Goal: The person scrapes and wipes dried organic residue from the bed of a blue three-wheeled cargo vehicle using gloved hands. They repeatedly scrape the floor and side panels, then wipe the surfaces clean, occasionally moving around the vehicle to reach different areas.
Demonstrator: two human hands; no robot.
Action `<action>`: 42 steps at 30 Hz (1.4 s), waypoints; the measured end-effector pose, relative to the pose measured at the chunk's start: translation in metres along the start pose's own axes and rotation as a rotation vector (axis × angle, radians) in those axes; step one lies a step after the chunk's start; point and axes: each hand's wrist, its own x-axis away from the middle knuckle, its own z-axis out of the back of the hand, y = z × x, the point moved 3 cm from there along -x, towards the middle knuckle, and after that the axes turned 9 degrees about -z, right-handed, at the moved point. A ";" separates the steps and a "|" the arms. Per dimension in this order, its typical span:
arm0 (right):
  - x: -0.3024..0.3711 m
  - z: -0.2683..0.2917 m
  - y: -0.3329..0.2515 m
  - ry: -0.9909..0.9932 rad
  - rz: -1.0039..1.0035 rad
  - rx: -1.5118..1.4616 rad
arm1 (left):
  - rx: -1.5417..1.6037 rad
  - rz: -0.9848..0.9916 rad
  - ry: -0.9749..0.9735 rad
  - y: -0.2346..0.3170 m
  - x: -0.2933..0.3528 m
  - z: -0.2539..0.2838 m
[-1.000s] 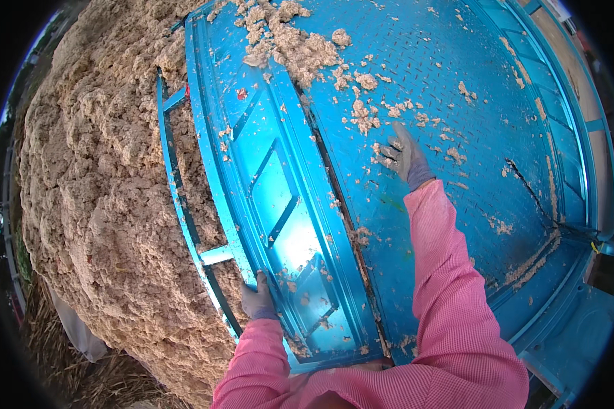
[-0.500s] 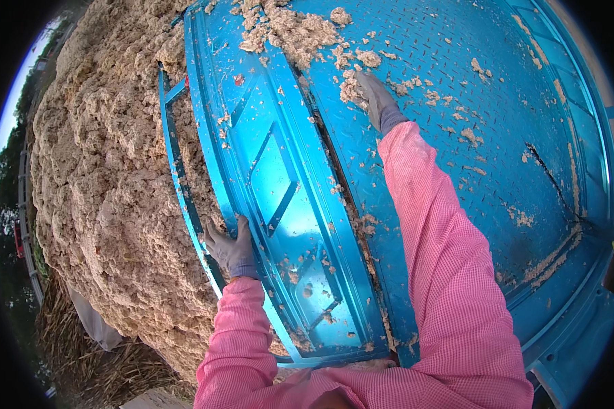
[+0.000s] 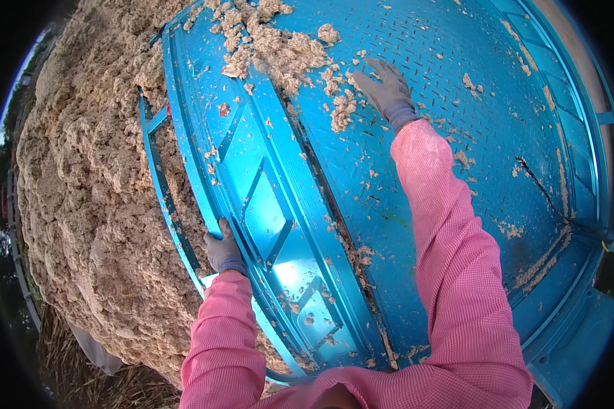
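Note:
My right hand (image 3: 383, 88), in a grey glove, lies flat with spread fingers on the blue patterned metal bed (image 3: 457, 157), right beside a heap of beige crumbly pulp (image 3: 280, 48) at the bed's far end. My left hand (image 3: 223, 247), also gloved, grips the outer edge of the lowered blue side panel (image 3: 266, 204). Both sleeves are pink.
A large mound of the same beige pulp (image 3: 95, 184) lies on the ground to the left, below the panel. Loose clumps (image 3: 341, 109) and smears dot the bed. Dry straw (image 3: 82, 375) covers the ground at lower left. The bed's raised blue rim (image 3: 580, 136) runs along the right.
My right hand has reached farther up the bed toward the pulp heap. My left hand has slid up along the panel's edge.

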 end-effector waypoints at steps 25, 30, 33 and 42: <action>-0.062 -0.089 -0.200 -0.505 0.297 -0.588 | 0.013 0.023 -0.052 0.013 0.008 0.011; -0.135 -0.077 -0.260 -0.274 0.233 0.308 | -0.001 0.050 -0.066 0.014 0.011 0.012; -0.143 -0.090 -0.255 -0.362 0.199 0.721 | 0.007 0.026 -0.028 0.014 0.014 0.014; -0.129 -0.109 -0.210 -0.272 0.039 0.552 | 0.031 0.034 -0.026 0.018 0.014 0.016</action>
